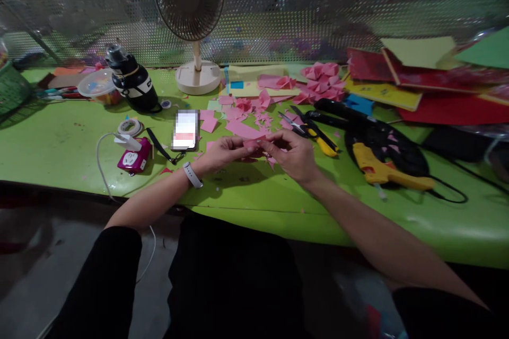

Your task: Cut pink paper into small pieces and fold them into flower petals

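Together, our left hand [227, 151] and right hand [292, 154] pinch a pink paper [254, 141] over the green table [51, 143], pink scraps [245, 129] just beyond. Farther out, we cannot fully read the white label [145, 86] on the black bottle [137, 99] or anything on the tape roll [130, 126]; the phone screen [185, 124] is blurred.

**Head camera looks forward and down across a green table [51, 151]**

The camera sits on the person's head. Nearest the lens, the dark-clothed lap [238, 280] fills the bottom centre, and black sleeves [101, 275] enter at both lower corners. The left hand [222, 152] and right hand [293, 156] show near the middle, a little farther out. Beyond them a fan [189, 2], cropped by the upper edge, stands before a mesh screen [302, 21]. The table spans the view's full width, its front edge slanting down rightward.
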Motion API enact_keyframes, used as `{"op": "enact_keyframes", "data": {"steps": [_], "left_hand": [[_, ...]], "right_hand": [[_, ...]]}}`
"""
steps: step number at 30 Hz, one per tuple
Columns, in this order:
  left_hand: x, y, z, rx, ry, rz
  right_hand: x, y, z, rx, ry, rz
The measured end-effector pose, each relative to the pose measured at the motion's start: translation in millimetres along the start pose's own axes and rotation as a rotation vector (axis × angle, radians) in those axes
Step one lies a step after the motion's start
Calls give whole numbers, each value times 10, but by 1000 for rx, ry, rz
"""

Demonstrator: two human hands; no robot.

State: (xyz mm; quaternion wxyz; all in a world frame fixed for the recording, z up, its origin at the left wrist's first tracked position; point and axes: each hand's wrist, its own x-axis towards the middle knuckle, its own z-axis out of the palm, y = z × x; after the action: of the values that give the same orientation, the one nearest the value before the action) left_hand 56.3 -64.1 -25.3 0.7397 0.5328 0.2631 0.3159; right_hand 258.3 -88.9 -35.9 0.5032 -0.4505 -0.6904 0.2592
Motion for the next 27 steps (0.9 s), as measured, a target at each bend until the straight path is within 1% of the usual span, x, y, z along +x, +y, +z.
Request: {"op": "enact_keyframes", "data": {"steps": [6, 11, 21, 24, 27], "left_hand": [[11, -12, -1, -22, 7, -15], [21, -15, -1, -37, 5, -12], [27, -45, -20, -28, 22, -35], [29, -51, -24, -36, 18, -30], [27, -51, -22, -43, 26, -27]], "right_hand": [[4, 25, 6, 11, 4, 9], [9, 38, 14, -10, 18, -21], [15, -30, 15, 15, 6, -12], [9, -22, 22, 60, 18, 13], [13, -15, 21, 135, 32, 90]]}}
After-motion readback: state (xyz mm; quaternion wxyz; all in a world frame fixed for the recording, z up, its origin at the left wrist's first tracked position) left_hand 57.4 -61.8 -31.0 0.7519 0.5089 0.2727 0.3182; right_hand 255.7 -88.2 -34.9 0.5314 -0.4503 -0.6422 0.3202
